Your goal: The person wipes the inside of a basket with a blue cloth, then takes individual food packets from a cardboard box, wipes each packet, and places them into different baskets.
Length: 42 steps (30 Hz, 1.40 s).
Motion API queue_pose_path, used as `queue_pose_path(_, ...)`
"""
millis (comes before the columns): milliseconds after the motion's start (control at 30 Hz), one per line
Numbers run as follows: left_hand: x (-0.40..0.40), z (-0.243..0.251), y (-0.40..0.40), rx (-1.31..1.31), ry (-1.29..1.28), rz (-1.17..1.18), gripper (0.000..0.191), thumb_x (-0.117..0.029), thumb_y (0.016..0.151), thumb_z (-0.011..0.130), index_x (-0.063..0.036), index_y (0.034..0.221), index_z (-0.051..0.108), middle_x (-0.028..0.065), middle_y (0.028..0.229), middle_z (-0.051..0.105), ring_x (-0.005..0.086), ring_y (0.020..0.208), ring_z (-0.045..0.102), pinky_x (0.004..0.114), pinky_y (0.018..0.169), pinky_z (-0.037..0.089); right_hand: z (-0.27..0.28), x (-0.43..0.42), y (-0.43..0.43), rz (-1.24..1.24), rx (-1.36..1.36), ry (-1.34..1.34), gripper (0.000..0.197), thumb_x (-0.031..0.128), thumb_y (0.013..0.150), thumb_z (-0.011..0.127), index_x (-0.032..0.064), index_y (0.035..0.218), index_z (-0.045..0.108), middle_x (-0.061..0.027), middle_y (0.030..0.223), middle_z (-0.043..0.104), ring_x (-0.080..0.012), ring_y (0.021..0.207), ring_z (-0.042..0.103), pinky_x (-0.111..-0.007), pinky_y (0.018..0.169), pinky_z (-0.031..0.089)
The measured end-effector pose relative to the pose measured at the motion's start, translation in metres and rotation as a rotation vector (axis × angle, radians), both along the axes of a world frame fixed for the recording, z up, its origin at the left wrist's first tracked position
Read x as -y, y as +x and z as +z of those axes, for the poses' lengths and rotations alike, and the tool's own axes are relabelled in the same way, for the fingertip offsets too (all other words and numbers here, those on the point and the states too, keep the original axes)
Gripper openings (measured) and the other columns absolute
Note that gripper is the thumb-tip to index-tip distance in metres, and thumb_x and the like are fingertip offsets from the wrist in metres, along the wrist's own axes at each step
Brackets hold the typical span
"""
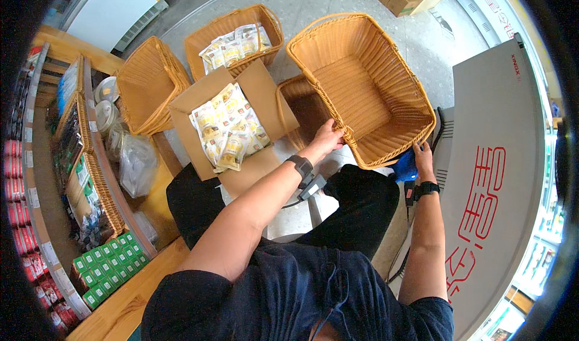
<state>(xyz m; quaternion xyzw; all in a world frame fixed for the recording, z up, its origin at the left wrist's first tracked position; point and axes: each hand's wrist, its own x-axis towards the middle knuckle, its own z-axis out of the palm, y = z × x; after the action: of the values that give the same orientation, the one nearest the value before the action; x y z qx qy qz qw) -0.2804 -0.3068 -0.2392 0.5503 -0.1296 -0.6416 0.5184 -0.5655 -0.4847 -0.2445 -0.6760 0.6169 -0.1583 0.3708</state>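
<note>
A large tan wicker basket [353, 83] is tilted towards me, with its woven floor and inner walls in plain sight. My left hand [329, 138] grips its near rim by the handle joint. At the near right corner, my right hand [424, 156] has its fingers on the rim. Behind and below it, partly hidden, is another wicker basket [301, 90]. To the left, an open cardboard box [267, 92] holds several white and yellow food pouches [228, 126]. Similar pouches [237, 47] lie in a wicker basket [206, 35] beyond the box.
Nested wicker baskets [147, 83] lean by the wooden shelf unit [135, 275] on my left. Small green boxes [108, 264] and clear plastic bags [135, 160] sit on the shelves. A grey refrigerated cabinet [493, 114] stands close on my right. A blue object [405, 166] is under my right hand.
</note>
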Motion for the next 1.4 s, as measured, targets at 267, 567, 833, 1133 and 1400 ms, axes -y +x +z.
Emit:
queue_pose_path(267,-0.039,-0.004,0.019,0.051,0.052,-0.102,0.061,-0.017,0.085,0.051,-0.0113,0.135,0.016,0.0176,0.12,0.042,0.0314,0.101,0.051,0.039,0.079,0.047,0.035,-0.018,-0.019,-0.14,0.164,0.027,0.042,0.027,0.079,0.061,-0.0066,0.103,0.054,-0.0114,0.09,0.06,-0.0163,0.079,0.055,-0.026,0.071,0.043)
queue_pose_path(567,-0.198,-0.072,0.035,0.097,0.422,-1.007,0.052,-0.037,0.081,0.055,-0.0144,0.124,0.036,0.0042,0.106,0.05,0.015,0.082,0.051,0.029,0.069,0.047,0.154,-0.051,-0.028,-0.209,0.885,-0.051,0.031,0.02,0.086,0.05,-0.0004,0.109,0.05,-0.0117,0.104,0.056,-0.0175,0.092,0.054,-0.03,0.079,0.045)
queue_pose_path(833,-0.236,-0.086,-0.013,-0.16,0.546,-1.532,0.053,-0.056,0.078,0.044,-0.0238,0.121,0.046,0.004,0.122,0.045,0.0171,0.086,0.051,0.033,0.071,0.046,0.189,-0.075,0.029,-0.142,0.806,-0.055,0.032,0.02,0.087,0.047,-0.0003,0.111,0.048,-0.0111,0.108,0.053,-0.0171,0.1,0.049,-0.029,0.089,0.038)
queue_pose_path(1133,-0.231,-0.07,-0.019,-0.303,0.394,-1.511,0.066,-0.046,0.076,0.052,-0.024,0.133,0.026,0.0127,0.13,0.038,0.028,0.106,0.046,0.039,0.079,0.045,0.17,-0.037,0.093,-0.143,0.708,0.229,0.032,0.022,0.086,0.048,0.0006,0.11,0.046,-0.0091,0.107,0.052,-0.0166,0.1,0.049,-0.029,0.089,0.037)
queue_pose_path(1400,-0.199,-0.046,0.03,-0.139,0.391,-1.611,0.077,-0.05,0.072,0.055,-0.0214,0.135,0.021,0.0131,0.129,0.038,0.0269,0.109,0.043,0.035,0.08,0.041,0.19,-0.02,0.143,-0.124,0.639,0.333,0.03,0.02,0.087,0.047,-0.0001,0.109,0.048,-0.0093,0.103,0.054,-0.0157,0.094,0.052,-0.028,0.084,0.041)
